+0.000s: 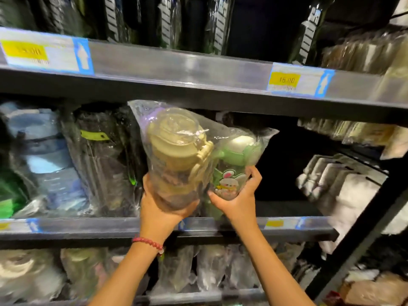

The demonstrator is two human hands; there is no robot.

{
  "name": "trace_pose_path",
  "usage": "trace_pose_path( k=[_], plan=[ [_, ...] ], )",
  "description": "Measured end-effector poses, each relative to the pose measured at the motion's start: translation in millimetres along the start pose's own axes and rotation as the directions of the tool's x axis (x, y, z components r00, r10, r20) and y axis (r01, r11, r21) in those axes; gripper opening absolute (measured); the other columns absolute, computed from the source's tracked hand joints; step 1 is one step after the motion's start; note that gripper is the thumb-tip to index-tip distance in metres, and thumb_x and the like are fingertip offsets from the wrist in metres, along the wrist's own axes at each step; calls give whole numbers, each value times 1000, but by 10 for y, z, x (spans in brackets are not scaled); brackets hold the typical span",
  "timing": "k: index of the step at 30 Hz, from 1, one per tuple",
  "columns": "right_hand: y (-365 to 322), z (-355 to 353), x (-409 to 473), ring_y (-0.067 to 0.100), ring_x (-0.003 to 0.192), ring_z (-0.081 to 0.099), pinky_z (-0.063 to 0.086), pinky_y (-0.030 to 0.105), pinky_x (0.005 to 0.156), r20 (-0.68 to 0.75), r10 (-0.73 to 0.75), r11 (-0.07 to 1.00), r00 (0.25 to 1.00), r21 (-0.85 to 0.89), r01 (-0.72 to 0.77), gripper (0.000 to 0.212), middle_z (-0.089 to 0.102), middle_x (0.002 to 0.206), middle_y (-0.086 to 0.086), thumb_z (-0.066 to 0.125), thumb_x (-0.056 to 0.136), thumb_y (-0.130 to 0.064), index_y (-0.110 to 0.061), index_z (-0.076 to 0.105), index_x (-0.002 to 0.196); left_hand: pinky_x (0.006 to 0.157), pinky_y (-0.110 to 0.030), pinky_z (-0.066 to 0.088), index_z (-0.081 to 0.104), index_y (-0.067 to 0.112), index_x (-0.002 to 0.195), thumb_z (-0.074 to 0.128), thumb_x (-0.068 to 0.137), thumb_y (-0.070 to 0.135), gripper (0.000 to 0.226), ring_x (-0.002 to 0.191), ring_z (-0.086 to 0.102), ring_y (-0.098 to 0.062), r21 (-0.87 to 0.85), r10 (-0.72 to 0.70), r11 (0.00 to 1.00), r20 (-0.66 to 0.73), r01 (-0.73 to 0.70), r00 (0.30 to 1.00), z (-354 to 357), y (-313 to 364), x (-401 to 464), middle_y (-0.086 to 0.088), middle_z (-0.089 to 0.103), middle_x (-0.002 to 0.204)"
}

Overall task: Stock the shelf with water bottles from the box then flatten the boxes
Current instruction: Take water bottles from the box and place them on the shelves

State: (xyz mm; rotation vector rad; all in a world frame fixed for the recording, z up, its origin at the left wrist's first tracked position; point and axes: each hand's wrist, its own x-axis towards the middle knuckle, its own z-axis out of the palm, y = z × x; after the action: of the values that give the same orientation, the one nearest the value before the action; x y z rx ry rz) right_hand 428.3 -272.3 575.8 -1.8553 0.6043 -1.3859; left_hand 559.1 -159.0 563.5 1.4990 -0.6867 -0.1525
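Observation:
My left hand grips the bottom of a beige-lidded water bottle wrapped in a clear plastic bag, held tilted in front of the middle shelf. My right hand holds a green-lidded bottle with a rabbit picture, also bagged, right beside the beige one and just above the shelf's front edge. The two bags touch. The box is not in view.
Bagged dark and blue bottles fill the middle shelf to the left. To the right of the green bottle lies a dark gap. The upper shelf edge carries yellow price tags. White packs hang at right; more bagged bottles stand below.

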Motion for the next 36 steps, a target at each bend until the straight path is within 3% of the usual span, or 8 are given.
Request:
trace_pose_path(
  k=[3, 5, 10, 18, 26, 28, 32, 36],
  plan=[
    [-1, 47, 26, -25, 99, 48, 42, 5, 79, 68, 60, 998, 996, 3, -60, 98, 39, 115, -25, 86, 62, -2, -24, 16, 127, 75, 3, 36, 34, 30, 120, 95, 41, 24, 100, 93, 53, 1, 86, 132, 988, -36, -128, 991, -1, 7, 13, 31, 45, 104],
    [36, 45, 60, -21, 97, 52, 43, 3, 76, 87, 91, 996, 992, -5, -91, 95, 42, 113, -23, 86, 62, -3, -23, 20, 127, 67, 7, 33, 32, 31, 115, 94, 45, 21, 94, 89, 51, 1, 113, 144, 984, -60, -137, 988, 5, 52, -6, 33, 42, 100],
    [74, 9, 113, 8, 94, 61, 47, 15, 77, 64, 178, 984, 982, -8, -178, 76, 52, 105, -15, 88, 61, -11, -11, 39, 119, 71, -6, 36, 32, 21, 124, 92, 50, 24, 96, 98, 47, -4, 198, 130, 973, -51, -118, 990, -22, 191, 22, 18, 47, 102],
    [31, 6, 92, 11, 100, 63, 52, 32, 86, 145, 232, 972, 962, 2, -235, 87, 57, 112, -8, 82, 48, -40, -20, 36, 119, 78, -21, 41, 32, 20, 110, 92, 49, 29, 86, 98, 52, -10, 227, 101, 968, 25, -104, 995, -38, 250, 98, 8, 51, 107],
    [22, -53, 114, 13, 102, 60, 49, 14, 80, 178, 186, 982, 966, -61, -177, 71, 55, 113, -2, 89, 57, -22, -34, 37, 104, 89, -19, 34, 22, 24, 134, 88, 41, 47, 117, 113, 41, -5, 184, 52, 979, 203, -90, 978, -162, 274, 65, 13, 40, 123],
    [13, -49, 118, 13, 100, 60, 47, 11, 76, 172, 183, 982, 968, -71, -173, 72, 55, 112, -3, 89, 60, -16, -25, 37, 109, 87, -16, 33, 21, 26, 138, 85, 46, 45, 113, 112, 39, -2, 187, 39, 979, 223, -82, 974, -198, 281, 59, 20, 39, 118],
    [-13, -7, 115, 14, 95, 62, 50, 26, 79, 128, 187, 979, 974, -108, -173, 72, 56, 107, -6, 88, 62, -20, -21, 36, 111, 77, -6, 35, 30, 30, 123, 88, 60, 20, 87, 106, 45, -3, 210, 85, 971, 138, -113, 987, -184, 243, 76, 29, 42, 107],
    [-5, -49, 178, 10, 90, 62, 47, 13, 72, 163, 242, 968, 957, -108, -226, 66, 58, 101, -7, 87, 64, -18, -17, 40, 110, 79, -19, 41, 31, 26, 114, 90, 55, 24, 83, 101, 50, -9, 251, 114, 961, 39, -121, 993, -92, 238, 70, 14, 47, 106]
  ],
)
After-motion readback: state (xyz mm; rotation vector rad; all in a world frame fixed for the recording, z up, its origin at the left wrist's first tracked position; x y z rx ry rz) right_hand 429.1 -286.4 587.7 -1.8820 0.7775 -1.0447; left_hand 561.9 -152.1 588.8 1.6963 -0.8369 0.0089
